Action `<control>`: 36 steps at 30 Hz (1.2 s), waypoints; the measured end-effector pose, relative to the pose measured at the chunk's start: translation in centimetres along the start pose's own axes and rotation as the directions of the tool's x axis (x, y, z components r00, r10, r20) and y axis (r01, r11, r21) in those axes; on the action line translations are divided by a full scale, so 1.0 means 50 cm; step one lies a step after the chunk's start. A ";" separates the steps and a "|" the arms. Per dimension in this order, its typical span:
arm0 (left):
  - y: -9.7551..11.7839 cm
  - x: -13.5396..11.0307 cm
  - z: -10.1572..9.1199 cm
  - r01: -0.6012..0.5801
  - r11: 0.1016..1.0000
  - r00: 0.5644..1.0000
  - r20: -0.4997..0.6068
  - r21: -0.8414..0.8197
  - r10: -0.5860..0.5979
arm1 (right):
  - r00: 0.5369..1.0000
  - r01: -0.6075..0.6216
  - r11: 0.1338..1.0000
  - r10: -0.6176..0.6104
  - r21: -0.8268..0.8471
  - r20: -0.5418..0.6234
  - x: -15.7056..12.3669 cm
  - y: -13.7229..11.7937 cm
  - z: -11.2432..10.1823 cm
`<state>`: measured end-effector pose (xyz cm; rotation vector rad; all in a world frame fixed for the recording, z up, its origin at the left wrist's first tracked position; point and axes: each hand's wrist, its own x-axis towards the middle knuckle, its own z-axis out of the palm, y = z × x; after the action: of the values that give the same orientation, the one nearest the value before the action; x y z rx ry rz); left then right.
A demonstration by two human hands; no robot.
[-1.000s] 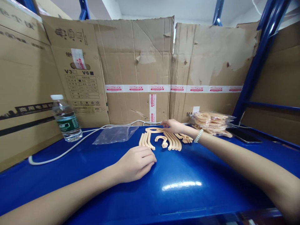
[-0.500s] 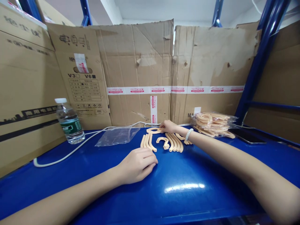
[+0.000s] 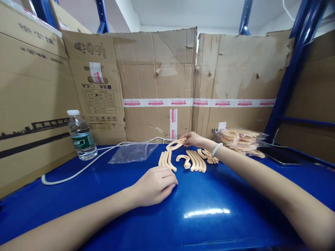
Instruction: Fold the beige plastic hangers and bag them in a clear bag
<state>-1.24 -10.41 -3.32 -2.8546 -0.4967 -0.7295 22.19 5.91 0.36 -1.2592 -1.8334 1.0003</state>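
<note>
Pinched at its right end by my right hand (image 3: 192,139) is a pale beige plastic oval ring piece (image 3: 171,146), tilted with that end raised off the table. My left hand (image 3: 157,185) rests on the blue tabletop, fingers loosely curled together, nothing visible in it. Just beyond it lies a row of curved plastic arms (image 3: 165,159). A beige plastic hook (image 3: 186,162) sits in the middle, with a second row of curved arms (image 3: 196,161) to its right. Small beige parts (image 3: 212,159) lie near my right wrist, partly covered by the forearm.
A clear plastic bag (image 3: 133,152) lies flat at the left, beside a white cable (image 3: 70,177). A water bottle (image 3: 82,137) stands against the cardboard (image 3: 154,82). Bagged beige parts (image 3: 239,139) and a phone (image 3: 278,155) lie at the right.
My right hand has raised the right end of the oval ring piece, which lay flatter before. My left hand stays in place. The view has shifted slightly.
</note>
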 end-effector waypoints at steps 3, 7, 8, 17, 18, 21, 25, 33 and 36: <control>0.000 -0.001 -0.001 -0.002 1.000 1.000 0.003 0.001 0.002 | 0.999 -0.033 0.988 0.035 0.154 -0.008 -0.008 -0.013 -0.003; 0.000 -0.002 -0.001 -0.001 1.000 1.000 0.001 0.002 0.001 | 0.997 -0.017 0.951 0.039 0.309 -0.067 -0.029 -0.025 -0.011; 0.001 -0.002 -0.001 -0.002 1.000 1.000 -0.002 0.003 0.002 | 0.996 -0.002 0.940 0.033 0.341 -0.086 -0.039 -0.028 -0.014; 0.004 0.003 -0.006 0.001 1.000 1.000 0.010 0.006 -0.001 | 0.978 0.096 0.845 0.019 0.526 -0.209 -0.175 -0.054 -0.027; 0.004 0.004 -0.007 0.002 1.000 1.000 0.007 0.007 -0.002 | 0.977 0.096 0.839 0.024 0.536 -0.212 -0.191 -0.057 -0.024; 0.005 0.005 -0.008 -0.004 1.000 1.000 0.009 0.012 0.004 | 0.979 0.084 0.813 0.039 0.576 -0.198 -0.240 -0.068 -0.011; 0.006 0.005 -0.005 0.020 0.999 1.000 -0.006 -0.029 -0.020 | 0.987 0.070 0.786 0.035 0.615 -0.158 -0.292 -0.072 0.004; 0.012 0.010 -0.016 0.527 0.699 0.766 -0.085 -0.484 -0.637 | 0.998 0.059 0.848 -0.046 0.527 -0.038 -0.320 -0.058 0.028; 0.019 0.018 -0.016 0.568 0.471 0.681 0.064 -0.675 -0.729 | 0.997 0.061 0.871 -0.074 0.488 0.008 -0.327 -0.060 0.041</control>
<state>-0.52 -11.24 -2.26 -3.0252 -1.6727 -1.6452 23.96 -10.73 0.18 -0.8679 -1.4945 1.3410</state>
